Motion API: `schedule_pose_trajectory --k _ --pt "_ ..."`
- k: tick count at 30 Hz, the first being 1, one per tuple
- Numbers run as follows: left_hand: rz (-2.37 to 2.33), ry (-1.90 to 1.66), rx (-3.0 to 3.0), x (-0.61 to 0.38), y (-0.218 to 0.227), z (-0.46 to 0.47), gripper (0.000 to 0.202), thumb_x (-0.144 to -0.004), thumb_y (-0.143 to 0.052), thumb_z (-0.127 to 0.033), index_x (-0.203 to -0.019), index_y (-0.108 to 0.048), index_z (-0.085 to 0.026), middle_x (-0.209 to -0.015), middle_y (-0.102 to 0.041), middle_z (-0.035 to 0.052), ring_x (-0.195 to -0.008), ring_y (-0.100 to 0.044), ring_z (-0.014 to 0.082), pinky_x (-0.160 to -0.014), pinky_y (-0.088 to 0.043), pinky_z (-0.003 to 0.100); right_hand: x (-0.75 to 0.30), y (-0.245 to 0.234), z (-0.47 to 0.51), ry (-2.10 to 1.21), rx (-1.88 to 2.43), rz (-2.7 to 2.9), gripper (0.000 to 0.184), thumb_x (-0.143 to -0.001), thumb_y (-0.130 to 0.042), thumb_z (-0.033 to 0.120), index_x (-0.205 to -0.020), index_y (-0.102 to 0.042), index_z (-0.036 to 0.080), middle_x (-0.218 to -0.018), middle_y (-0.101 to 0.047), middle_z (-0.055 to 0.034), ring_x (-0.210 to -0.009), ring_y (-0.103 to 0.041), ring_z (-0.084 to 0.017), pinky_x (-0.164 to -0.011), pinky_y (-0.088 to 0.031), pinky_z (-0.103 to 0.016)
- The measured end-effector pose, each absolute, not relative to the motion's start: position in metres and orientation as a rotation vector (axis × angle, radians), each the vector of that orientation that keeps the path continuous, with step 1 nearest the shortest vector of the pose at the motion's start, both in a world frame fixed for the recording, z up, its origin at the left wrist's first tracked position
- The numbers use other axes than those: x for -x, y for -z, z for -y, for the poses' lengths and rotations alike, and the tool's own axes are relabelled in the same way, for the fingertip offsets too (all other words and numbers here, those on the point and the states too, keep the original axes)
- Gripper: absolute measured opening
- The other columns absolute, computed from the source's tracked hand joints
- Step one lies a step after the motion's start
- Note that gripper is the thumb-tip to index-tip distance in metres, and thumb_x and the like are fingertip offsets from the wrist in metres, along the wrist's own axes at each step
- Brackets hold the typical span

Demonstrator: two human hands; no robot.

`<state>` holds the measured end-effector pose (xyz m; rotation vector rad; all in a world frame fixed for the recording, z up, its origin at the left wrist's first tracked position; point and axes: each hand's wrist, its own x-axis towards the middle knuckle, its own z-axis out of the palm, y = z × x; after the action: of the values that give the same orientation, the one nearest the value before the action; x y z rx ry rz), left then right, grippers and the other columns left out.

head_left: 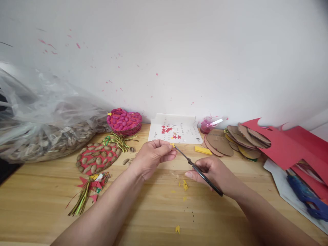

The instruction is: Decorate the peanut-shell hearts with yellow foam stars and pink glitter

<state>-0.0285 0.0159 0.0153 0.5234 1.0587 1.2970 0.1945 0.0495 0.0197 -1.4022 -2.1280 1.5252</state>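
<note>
Left hand (155,154) pinches a tiny yellow scrap (172,145), right hand (214,172) grips scissors (196,167) slanting up-left to it. Can't quite tell if they're touching tbh.

A pale wall (205,51), flecked with pink spots (78,45) mostly toward the left, rises behind a light wooden surface (148,213) with grain running across it. Soft, even light falls over both.
</note>
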Motion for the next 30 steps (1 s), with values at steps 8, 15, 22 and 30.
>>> schedule_pose_trajectory --k 8,15,22,30 --pt "-1.032 -1.297 -0.534 0.03 -0.014 -0.016 0.014 -0.073 -0.086 -0.013 -0.074 -0.073 -0.009 -0.08 -0.079 0.0109 -0.068 -0.073 0.0129 -0.068 -0.06 0.021 -0.198 -0.013 -0.054 -1.46 1.406 2.094 0.05 -0.077 -0.079 0.052 -0.059 -0.046 0.02 -0.051 -0.04 0.0073 -0.042 -0.041 -0.008 -0.042 -0.025 -0.023" --pt "-1.067 -1.121 -0.66 0.029 -0.011 -0.014 0.024 -0.064 -0.093 -0.022 -0.071 -0.074 -0.01 -0.073 -0.076 0.0084 -0.061 -0.068 0.011 -0.061 -0.056 0.02 -0.194 -0.009 -0.059 -1.573 1.368 1.843 0.045 -0.071 -0.083 0.057 -0.068 -0.06 0.018 -0.049 -0.049 0.0067 -0.039 -0.047 -0.008 -0.039 -0.028 -0.021" --pt "-1.132 -0.901 -0.843 0.022 -0.009 -0.01 0.016 -0.068 -0.089 -0.02 -0.071 -0.075 -0.013 -0.069 -0.076 0.0079 -0.063 -0.069 0.0133 -0.062 -0.056 0.022 -0.191 -0.007 -0.056 -1.726 1.259 1.699 0.045 -0.065 -0.087 0.053 -0.085 -0.071 0.015 -0.051 -0.056 0.006 -0.041 -0.05 -0.008 -0.039 -0.034 -0.018" --pt "-1.091 -0.796 -0.988 0.018 -0.007 -0.008 0.011 -0.072 -0.085 -0.022 -0.072 -0.077 -0.015 -0.073 -0.076 0.0068 -0.063 -0.067 0.0117 -0.063 -0.054 0.021 -0.189 -0.009 -0.052 -1.793 1.208 1.688 0.037 -0.065 -0.088 0.044 -0.079 -0.07 0.015 -0.053 -0.055 0.0068 -0.041 -0.05 -0.007 -0.039 -0.037 -0.019"
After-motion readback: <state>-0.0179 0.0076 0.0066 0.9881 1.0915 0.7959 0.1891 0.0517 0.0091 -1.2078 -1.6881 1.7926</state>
